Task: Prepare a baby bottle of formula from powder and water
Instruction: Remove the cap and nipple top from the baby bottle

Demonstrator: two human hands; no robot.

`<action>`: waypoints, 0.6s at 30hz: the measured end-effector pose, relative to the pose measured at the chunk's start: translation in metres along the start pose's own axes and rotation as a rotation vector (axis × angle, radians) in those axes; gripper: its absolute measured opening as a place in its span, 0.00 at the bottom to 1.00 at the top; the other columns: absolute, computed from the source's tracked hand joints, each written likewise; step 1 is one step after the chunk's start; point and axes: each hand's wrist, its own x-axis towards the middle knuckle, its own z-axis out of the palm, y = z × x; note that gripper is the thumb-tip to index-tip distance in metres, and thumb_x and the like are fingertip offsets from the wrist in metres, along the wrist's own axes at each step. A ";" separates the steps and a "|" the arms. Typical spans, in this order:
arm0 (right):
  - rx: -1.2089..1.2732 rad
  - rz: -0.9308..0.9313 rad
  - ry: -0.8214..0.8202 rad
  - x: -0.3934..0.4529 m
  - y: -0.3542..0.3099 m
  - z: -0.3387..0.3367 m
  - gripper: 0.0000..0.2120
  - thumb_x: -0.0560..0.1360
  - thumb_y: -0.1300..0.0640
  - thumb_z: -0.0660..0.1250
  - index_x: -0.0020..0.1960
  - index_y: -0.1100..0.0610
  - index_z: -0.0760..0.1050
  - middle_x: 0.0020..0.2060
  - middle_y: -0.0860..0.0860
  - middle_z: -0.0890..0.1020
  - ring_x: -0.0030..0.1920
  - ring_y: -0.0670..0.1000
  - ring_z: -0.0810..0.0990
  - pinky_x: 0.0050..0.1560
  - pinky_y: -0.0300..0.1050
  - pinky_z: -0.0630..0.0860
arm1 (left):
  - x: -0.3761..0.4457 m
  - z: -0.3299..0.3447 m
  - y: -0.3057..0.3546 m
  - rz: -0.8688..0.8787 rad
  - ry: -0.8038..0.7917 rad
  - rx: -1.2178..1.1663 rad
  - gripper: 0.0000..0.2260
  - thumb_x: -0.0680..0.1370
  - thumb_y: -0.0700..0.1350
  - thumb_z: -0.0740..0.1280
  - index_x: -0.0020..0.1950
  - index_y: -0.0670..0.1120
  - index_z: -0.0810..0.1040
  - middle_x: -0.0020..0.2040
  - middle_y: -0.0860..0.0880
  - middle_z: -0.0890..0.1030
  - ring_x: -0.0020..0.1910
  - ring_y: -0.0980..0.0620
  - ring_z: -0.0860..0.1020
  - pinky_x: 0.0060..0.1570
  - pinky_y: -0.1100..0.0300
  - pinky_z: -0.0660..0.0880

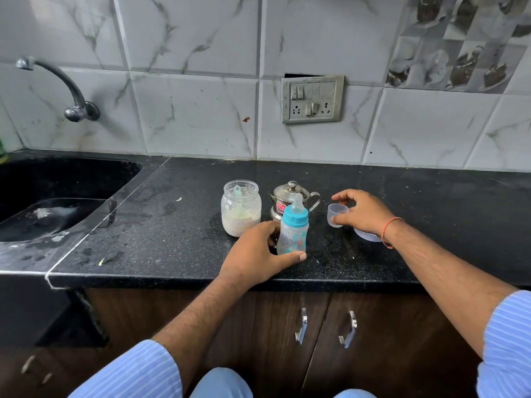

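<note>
Left hand (258, 254) grips the bottle (293, 228) — right hand (362, 212) pinches its cap (336, 215).

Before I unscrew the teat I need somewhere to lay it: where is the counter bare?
Bare counter lies between the sink and the powder jar, and again right of the right hand toward the wall. It is crowded in the middle: jar, steel kettle, baby bottle in the left hand, and small plastic cup.

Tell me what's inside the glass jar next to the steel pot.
The lidless glass jar holds whitish powder in its lower part, with a pale green scoop standing in it. The scoop's bowl is buried, so its fill cannot be seen.
</note>
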 end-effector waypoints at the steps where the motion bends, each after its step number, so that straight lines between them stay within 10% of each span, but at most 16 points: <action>1: -0.002 0.005 -0.007 0.000 0.000 -0.001 0.26 0.67 0.53 0.83 0.63 0.45 0.81 0.59 0.48 0.83 0.56 0.50 0.82 0.54 0.46 0.75 | 0.000 0.000 0.001 -0.003 -0.001 -0.001 0.29 0.72 0.67 0.81 0.65 0.53 0.81 0.47 0.62 0.77 0.46 0.61 0.78 0.42 0.68 0.69; 12: -0.022 -0.247 -0.001 -0.034 -0.050 -0.030 0.35 0.73 0.43 0.80 0.76 0.45 0.71 0.73 0.41 0.73 0.70 0.41 0.71 0.70 0.44 0.68 | -0.001 0.001 0.002 -0.019 0.007 -0.014 0.28 0.72 0.67 0.81 0.65 0.53 0.81 0.47 0.63 0.76 0.45 0.61 0.77 0.42 0.67 0.69; 18: -0.332 -0.306 -0.134 -0.063 -0.124 -0.027 0.29 0.67 0.19 0.65 0.50 0.42 0.80 0.40 0.41 0.84 0.39 0.41 0.81 0.42 0.45 0.78 | -0.001 0.005 -0.003 -0.002 0.022 -0.049 0.29 0.70 0.69 0.81 0.63 0.54 0.82 0.46 0.62 0.81 0.42 0.62 0.78 0.42 0.64 0.72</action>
